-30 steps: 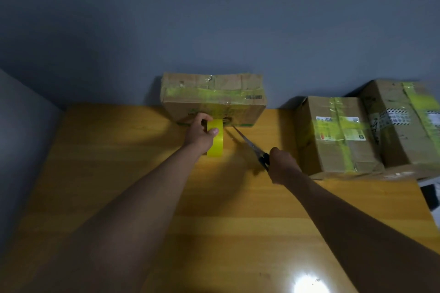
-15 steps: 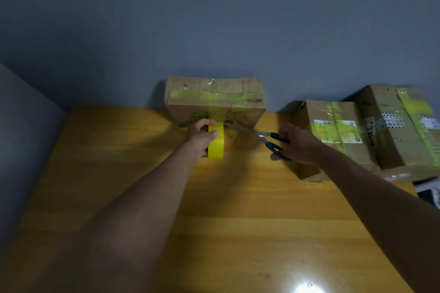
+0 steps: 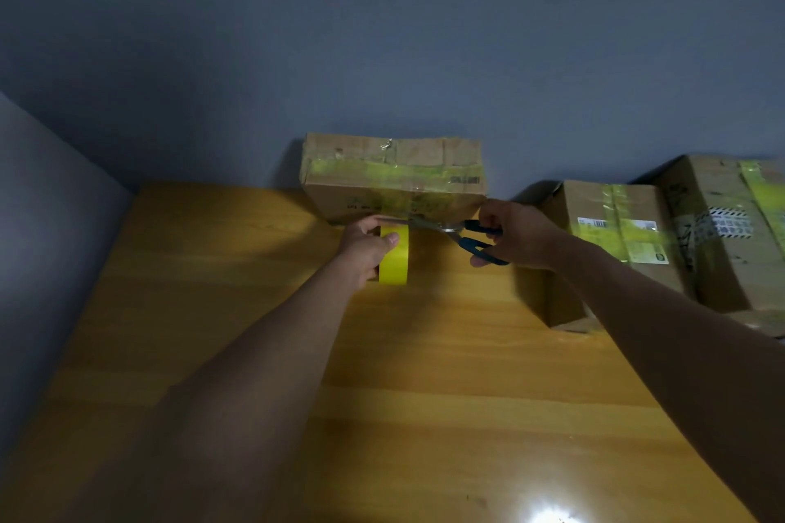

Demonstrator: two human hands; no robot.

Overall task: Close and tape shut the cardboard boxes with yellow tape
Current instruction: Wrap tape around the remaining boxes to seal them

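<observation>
A left hand (image 3: 367, 244) grips a roll of yellow tape (image 3: 394, 255) on edge, just above the wooden surface (image 3: 424, 395) and right in front of a closed cardboard box (image 3: 393, 178) that stands against the blue-grey wall; whether the roll touches the wood cannot be told. The box already carries a band of yellow tape along its top. Whether a strip runs from the roll to the box face is too dim to tell. The roll is likely light and stiff around its core, with a slick outer face, so holding it through or across the core, as here, should keep it from spinning away. Any free tape would be thin, limp and sticky, apt to fold on itself unless kept taut.

To the right, the right hand (image 3: 516, 236) has its fingers curled through the dark blue handles of a pair of scissors (image 3: 456, 231), blades pointing left toward the top of the roll, seemingly set to cut there. The box looks worn and creased, probably soft at its corners; pressing along the flat panels would suit it better than squeezing the edges.

Farther right, two more cardboard boxes (image 3: 616, 242) sit side by side at the surface's edge, both closed and crossed with yellow tape.
</observation>
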